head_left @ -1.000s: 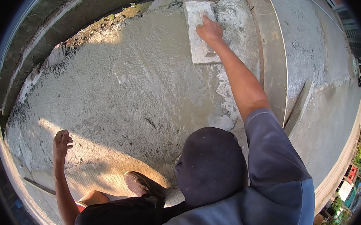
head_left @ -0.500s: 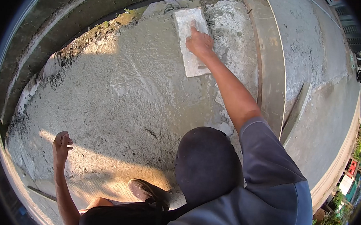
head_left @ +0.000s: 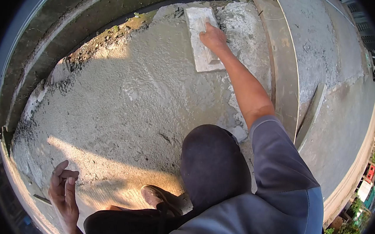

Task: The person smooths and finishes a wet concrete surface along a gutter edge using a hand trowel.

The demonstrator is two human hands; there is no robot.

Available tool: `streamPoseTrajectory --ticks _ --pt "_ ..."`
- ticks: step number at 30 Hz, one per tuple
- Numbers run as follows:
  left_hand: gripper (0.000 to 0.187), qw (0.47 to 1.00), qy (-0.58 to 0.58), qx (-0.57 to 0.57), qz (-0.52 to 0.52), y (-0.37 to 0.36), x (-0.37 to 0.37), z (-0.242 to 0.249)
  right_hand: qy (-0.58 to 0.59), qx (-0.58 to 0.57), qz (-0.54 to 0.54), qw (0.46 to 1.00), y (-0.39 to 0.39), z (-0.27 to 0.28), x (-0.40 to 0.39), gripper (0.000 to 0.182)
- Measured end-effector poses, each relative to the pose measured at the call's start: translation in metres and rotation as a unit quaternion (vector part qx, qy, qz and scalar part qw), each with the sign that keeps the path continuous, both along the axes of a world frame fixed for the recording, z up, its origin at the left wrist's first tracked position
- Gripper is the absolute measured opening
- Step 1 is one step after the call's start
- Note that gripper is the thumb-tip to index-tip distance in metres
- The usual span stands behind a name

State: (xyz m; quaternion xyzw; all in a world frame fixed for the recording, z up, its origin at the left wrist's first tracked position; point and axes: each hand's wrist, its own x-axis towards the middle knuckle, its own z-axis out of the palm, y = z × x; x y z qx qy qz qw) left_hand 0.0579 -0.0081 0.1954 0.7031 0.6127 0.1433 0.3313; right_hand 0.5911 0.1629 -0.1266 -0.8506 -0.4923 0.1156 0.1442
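Note:
My right hand [head_left: 213, 37] is closed round the handle of a pale, cement-covered hand float [head_left: 194, 35]. The float lies flat on wet grey concrete [head_left: 133, 87] near the far edge of the patch. Low on the left, my left hand [head_left: 64, 191] is raised above the ground with its fingers bent and apart, holding nothing. Between the two hands the concrete has a rough, pitted surface, smoother and wetter close to the float.
A curved concrete wall [head_left: 40, 41] borders the far left side, with loose soil and rubble [head_left: 99, 47] along it. To the right runs a long form board [head_left: 283, 58], and beyond it lies a loose plank [head_left: 311, 112]. My bent knee [head_left: 214, 162] and shoe [head_left: 152, 196] are close by.
The float and my right hand have shifted slightly up and to the right in view. My left hand has come lower and nearer, its fingers spreading more.

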Motion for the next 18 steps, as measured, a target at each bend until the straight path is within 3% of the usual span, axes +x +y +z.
streamPoseTrajectory --ticks 5,8,13,15,18 --pt "0.043 0.992 0.111 0.027 -0.058 -0.015 0.01 0.022 -0.001 -0.062 0.045 0.997 -0.043 0.025 -0.051 0.067" --pt "0.046 0.994 0.088 0.022 -0.063 -0.034 0.008 0.026 -0.005 -0.043 -0.037 0.998 -0.051 0.04 -0.025 0.062" --pt "0.045 0.993 0.098 -0.008 -0.072 -0.032 0.004 0.009 -0.038 -0.066 -0.011 0.997 -0.019 -0.002 0.0 0.067" --pt "0.042 0.991 0.1 -0.002 -0.084 -0.022 -0.001 0.003 -0.042 -0.036 -0.001 0.998 -0.021 0.011 -0.002 0.066" --pt "0.037 0.993 0.086 -0.015 -0.076 -0.019 0.0 0.0 -0.022 -0.085 0.04 0.995 -0.063 0.029 -0.022 0.066"
